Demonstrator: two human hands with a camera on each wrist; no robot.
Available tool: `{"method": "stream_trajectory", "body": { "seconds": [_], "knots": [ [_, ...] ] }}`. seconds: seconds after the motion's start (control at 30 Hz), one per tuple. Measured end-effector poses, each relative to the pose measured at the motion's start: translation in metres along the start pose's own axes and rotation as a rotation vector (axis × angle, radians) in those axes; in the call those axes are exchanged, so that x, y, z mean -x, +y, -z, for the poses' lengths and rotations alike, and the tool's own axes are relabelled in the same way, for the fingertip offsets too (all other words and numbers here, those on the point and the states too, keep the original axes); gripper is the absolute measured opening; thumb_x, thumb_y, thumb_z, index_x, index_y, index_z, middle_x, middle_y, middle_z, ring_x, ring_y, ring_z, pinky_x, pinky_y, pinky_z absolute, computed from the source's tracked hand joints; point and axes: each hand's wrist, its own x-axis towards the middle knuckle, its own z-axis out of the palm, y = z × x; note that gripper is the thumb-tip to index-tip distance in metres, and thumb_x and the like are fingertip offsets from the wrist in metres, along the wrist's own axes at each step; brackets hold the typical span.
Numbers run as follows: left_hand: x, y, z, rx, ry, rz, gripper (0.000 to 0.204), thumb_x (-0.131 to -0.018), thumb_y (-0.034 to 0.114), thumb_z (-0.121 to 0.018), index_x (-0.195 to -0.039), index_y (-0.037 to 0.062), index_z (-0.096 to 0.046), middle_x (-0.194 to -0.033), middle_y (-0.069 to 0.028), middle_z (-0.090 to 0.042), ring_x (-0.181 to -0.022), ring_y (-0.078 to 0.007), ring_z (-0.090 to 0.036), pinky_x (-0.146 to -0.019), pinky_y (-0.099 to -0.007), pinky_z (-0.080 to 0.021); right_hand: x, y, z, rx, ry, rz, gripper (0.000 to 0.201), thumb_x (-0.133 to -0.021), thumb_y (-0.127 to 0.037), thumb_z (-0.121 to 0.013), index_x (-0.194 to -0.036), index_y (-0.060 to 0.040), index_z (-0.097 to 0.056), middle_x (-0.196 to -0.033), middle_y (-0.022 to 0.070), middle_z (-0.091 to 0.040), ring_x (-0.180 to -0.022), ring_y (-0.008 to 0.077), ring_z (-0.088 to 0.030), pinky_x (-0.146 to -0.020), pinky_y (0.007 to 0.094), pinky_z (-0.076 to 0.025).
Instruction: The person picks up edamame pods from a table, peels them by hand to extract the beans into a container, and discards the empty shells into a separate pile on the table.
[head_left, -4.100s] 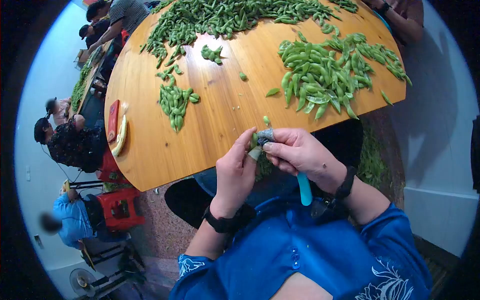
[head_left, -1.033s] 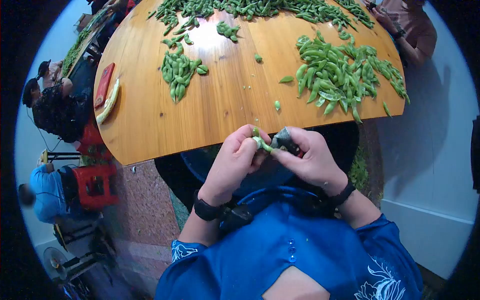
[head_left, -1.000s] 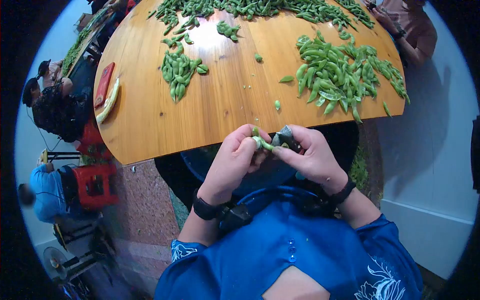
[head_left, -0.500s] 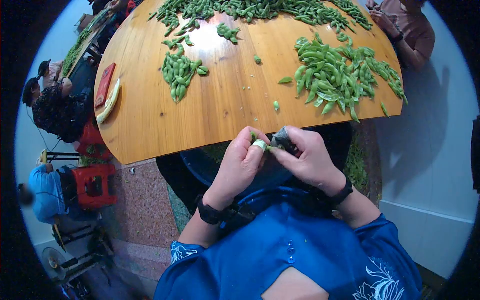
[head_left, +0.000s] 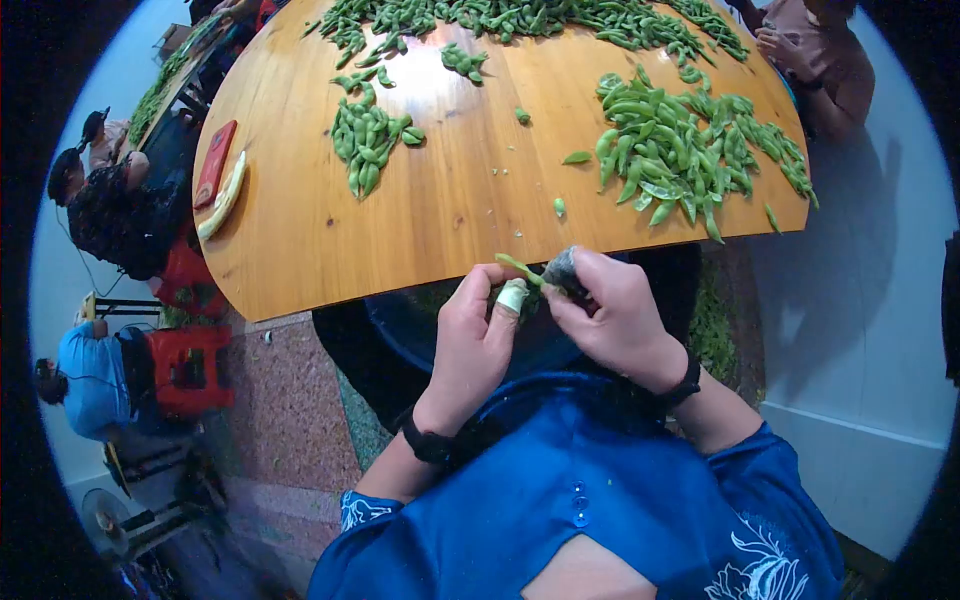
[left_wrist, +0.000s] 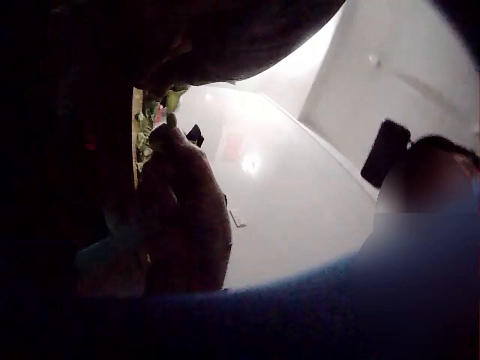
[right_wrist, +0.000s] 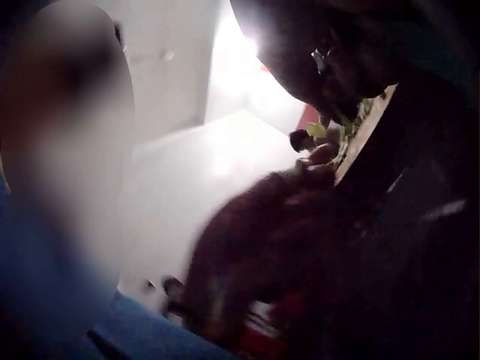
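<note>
Between the two hands, just off the table's near edge, is a green edamame pod (head_left: 520,267). My left hand (head_left: 470,340) steadies its left end with a curled index finger; a pale wrap covers the thumb, which stands a little off the pod. The thumb and a grey-wrapped finger of my right hand (head_left: 622,315) pinch the other end. Some darker green shows under the left thumb. In the left wrist view a dim teal shape (left_wrist: 105,256) lies below the right hand. Both wrist views are very dark.
The wooden table (head_left: 430,230) bears a heap of pods (head_left: 500,18), a small pile (head_left: 365,140) and a paler pile (head_left: 670,140) with some split shells. A red phone-like object (head_left: 215,163) lies at left. A dark blue basin (head_left: 400,335) sits below the hands. Several people sit around.
A turquoise handle stuck out below my right hand 4.1 seconds ago; the head view hides it now. The left thumb has lifted, leaving more of the pod in sight. The view has shifted.
</note>
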Motion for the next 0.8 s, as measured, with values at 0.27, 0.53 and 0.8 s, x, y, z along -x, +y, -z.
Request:
{"method": "stream_trajectory", "body": {
  "seconds": [0.27, 0.53, 0.8],
  "knots": [
    [0.003, 0.005, 0.005, 0.049, -0.132, 0.078, 0.011, -0.093, 0.006, -0.052, -0.101, -0.0008, -0.055, -0.076, -0.0039, -0.055, -0.065, -0.0076, -0.048, -0.058, -0.0232, -0.041, 0.002, -0.002, 0.004, 0.066, -0.094, 0.228, 0.016, -0.072, -0.003, -0.064, -0.081, -0.002, -0.05, -0.069, 0.0165, -0.052, -0.065, 0.0369, -0.057, -0.054, 0.0439, -0.045],
    [0.0, -0.004, 0.009, 0.564, -0.249, 0.459, 0.012, -0.096, 0.01, -0.047, -0.103, 0.0004, -0.051, -0.077, 0.0009, -0.053, -0.066, -0.0057, -0.048, -0.056, -0.0202, -0.04, 0.002, 0.009, -0.003, -0.107, -0.192, -0.009, 0.012, -0.08, -0.008, -0.065, -0.084, 0.0, -0.057, -0.067, 0.0082, -0.053, -0.055, 0.0118, -0.049, -0.05, 0.028, -0.039],
    [0.011, -0.038, 0.011, -0.181, -0.2, 0.14, 0.018, -0.087, 0.007, -0.056, -0.104, 0.0022, -0.058, -0.082, -0.0054, -0.056, -0.074, -0.0193, -0.057, -0.063, -0.0322, -0.047, -0.022, 0.043, 0.063, 0.152, 0.239, -0.218, 0.014, -0.084, -0.009, -0.059, -0.093, 0.0012, -0.057, -0.073, 0.014, -0.059, -0.062, 0.021, -0.057, -0.058, 0.0321, -0.045]
  ]
}}
